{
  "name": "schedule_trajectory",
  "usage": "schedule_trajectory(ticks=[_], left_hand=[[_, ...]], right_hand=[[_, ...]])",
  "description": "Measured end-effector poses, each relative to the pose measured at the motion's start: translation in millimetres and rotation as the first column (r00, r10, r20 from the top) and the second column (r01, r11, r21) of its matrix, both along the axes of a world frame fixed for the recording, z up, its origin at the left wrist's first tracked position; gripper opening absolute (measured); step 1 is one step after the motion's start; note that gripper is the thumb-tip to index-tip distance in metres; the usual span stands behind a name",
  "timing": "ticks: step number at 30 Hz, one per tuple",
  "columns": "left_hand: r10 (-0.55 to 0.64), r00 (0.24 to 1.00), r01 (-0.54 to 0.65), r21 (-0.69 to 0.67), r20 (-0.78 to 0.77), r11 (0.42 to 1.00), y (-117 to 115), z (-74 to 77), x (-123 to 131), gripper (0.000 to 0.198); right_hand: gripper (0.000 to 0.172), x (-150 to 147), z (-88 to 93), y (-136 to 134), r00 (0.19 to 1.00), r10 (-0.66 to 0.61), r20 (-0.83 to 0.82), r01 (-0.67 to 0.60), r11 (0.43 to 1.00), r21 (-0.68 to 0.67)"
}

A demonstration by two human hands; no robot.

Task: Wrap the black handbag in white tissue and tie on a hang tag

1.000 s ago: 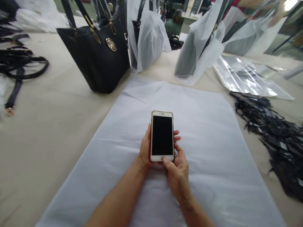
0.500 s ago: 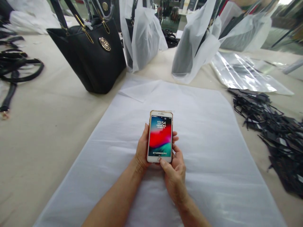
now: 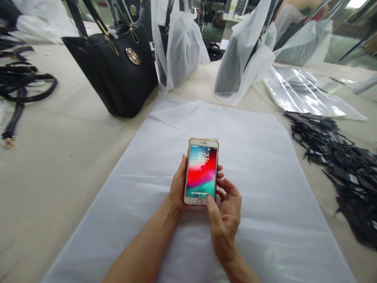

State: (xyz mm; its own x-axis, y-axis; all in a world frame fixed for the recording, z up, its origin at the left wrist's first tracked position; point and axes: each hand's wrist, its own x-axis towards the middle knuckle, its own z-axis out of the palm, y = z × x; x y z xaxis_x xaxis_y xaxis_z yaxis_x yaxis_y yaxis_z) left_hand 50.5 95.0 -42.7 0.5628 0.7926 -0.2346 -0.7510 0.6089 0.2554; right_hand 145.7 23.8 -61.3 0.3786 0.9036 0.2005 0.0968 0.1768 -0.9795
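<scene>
A white smartphone [image 3: 202, 173] in a clear case with a gold-coloured edge is held upright, its lit lock screen reading 13:54. My left hand [image 3: 178, 184] is wrapped round it from the left and behind, and fingertips show past its right edge. The thumb of my right hand [image 3: 226, 216] rests at the lower right of the screen, just right of the round home button. Its other fingers are half curled and apart, close beside the phone's right edge. Below both hands lies a large white sheet [image 3: 141, 196] on the table.
A black handbag [image 3: 118, 74] with a gold emblem stands at back left, near bags in translucent wrapping [image 3: 182, 51]. Black straps [image 3: 29, 92] lie far left. Flat clear plastic bags [image 3: 306, 92] and a heap of black tags [image 3: 338, 157] are on the right.
My right thumb has come off the home button and shifted right and slightly up onto the screen's lower edge. My right hand has moved outward; the phone has shifted slightly right.
</scene>
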Motion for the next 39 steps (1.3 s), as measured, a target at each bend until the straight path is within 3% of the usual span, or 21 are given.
schedule_trajectory(ticks=[2, 4, 8, 15, 23, 29, 39], left_hand=[[-0.022, 1.000, 0.022, 0.003, 0.014, 1.000, -0.6, 0.1, 0.3, 0.077], [-0.037, 0.999, 0.037, -0.001, 0.037, 0.999, -1.4, 0.3, 0.9, 0.077], [-0.062, 0.997, 0.064, -0.029, 0.052, 0.998, -3.1, 1.0, 2.2, 0.075], [-0.119, 0.992, 0.119, -0.009, 0.033, 0.993, -5.5, 1.3, 3.6, 0.074], [-0.202, 0.979, 0.202, -0.027, -0.004, 0.979, -7.6, -3.4, 6.3, 0.072], [-0.215, 0.976, 0.214, -0.058, -0.019, 0.975, -8.5, -0.6, 8.0, 0.068], [-0.165, 0.986, 0.165, -0.048, 0.015, 0.985, -4.0, 0.0, 6.5, 0.073]], right_hand=[[0.049, 4.1, 4.3, 0.2, 0.951, -0.079, 0.300, 0.032, 0.987, 0.159], [0.049, 7.8, 8.6, 0.4, 0.845, -0.130, 0.519, -0.020, 0.961, 0.275], [0.043, 10.6, 13.9, -1.1, 0.694, -0.145, 0.706, -0.119, 0.943, 0.310], [0.026, 9.5, 15.8, -2.1, 0.622, -0.141, 0.771, -0.177, 0.933, 0.314], [0.024, 10.0, 17.7, 0.1, 0.594, -0.145, 0.791, -0.168, 0.939, 0.299], [0.021, 9.0, 18.7, 2.6, 0.569, -0.162, 0.806, -0.138, 0.948, 0.288], [0.021, 11.1, 14.3, 3.5, 0.597, -0.176, 0.782, -0.070, 0.960, 0.270]])
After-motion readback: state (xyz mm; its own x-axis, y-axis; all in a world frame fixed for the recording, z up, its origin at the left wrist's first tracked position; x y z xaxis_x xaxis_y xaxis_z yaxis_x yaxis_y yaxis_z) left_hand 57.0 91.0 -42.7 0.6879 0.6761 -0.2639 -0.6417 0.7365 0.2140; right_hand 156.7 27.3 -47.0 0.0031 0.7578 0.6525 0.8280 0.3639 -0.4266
